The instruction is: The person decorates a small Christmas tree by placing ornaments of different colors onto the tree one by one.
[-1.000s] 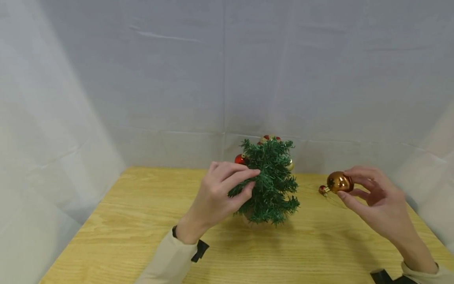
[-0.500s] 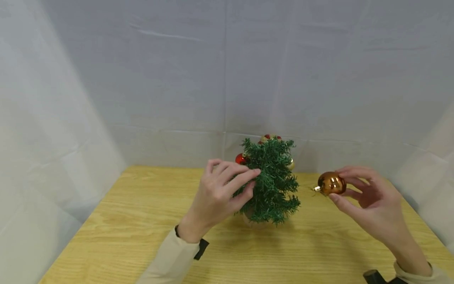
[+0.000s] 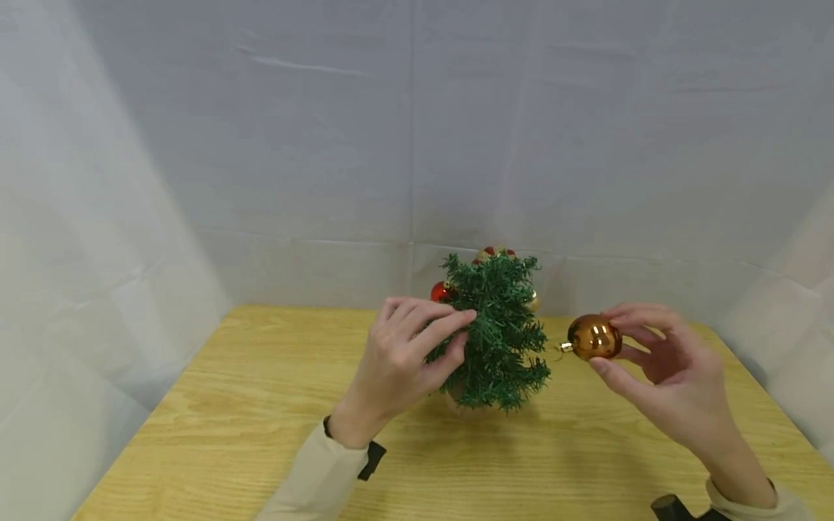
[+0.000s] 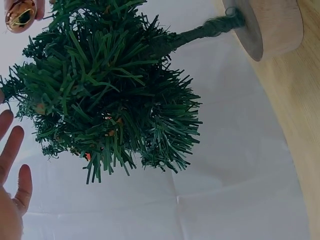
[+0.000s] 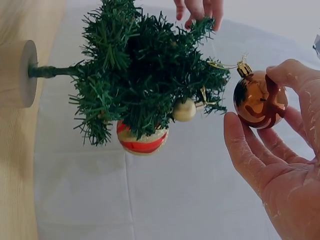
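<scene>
A small green artificial Christmas tree stands on the table. My left hand is at its left side, thumb and forefinger pinching a branch near the top. To the right, my right hand holds a shiny copper-coloured bauble between thumb and fingers, its gold cap and thin loop facing the tree. The bauble is apart from the branches in the head view. In the right wrist view, a striped red-and-gold bauble and a small gold ball hang on the tree. A red bauble shows at its left.
The tree's round wooden base sits on the light wooden table. White sheeting rises behind and at both sides. Black straps with camera mounts are around both wrists.
My right hand has brought the copper bauble left, closer to the tree. A small reddish thing seen beside its cap a second ago no longer shows. My left hand has stayed nearly still.
</scene>
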The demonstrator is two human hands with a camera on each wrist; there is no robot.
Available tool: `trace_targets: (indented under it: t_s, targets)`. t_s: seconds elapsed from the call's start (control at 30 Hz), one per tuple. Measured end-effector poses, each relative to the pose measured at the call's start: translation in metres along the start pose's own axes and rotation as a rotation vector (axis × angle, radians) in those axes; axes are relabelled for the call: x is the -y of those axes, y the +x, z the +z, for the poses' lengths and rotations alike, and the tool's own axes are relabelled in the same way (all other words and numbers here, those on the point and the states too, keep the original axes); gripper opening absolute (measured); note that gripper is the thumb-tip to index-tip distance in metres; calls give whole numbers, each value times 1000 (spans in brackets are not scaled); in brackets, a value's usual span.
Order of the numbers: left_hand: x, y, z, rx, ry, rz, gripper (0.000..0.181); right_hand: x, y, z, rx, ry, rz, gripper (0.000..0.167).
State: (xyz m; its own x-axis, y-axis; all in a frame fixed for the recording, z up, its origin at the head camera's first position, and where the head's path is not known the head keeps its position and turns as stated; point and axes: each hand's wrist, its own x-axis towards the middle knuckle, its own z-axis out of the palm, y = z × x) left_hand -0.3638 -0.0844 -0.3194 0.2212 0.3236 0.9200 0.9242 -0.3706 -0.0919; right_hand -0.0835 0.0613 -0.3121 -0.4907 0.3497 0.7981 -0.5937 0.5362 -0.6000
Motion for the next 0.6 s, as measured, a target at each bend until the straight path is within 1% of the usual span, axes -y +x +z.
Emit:
trace_targets:
  t_s: [0.23,0.47,0.6]
  targets:
    - [-1,-2,3,-40,-65,-34,20,-1,3,9,0,2,-12,48]
    - [-6,-1,5,-72,-141,-79,23,-1,5,19,7,5,-31,47]
    - [-10,-1,5,-77,-168,-78,25,0,8,25,16,12,-45,47]
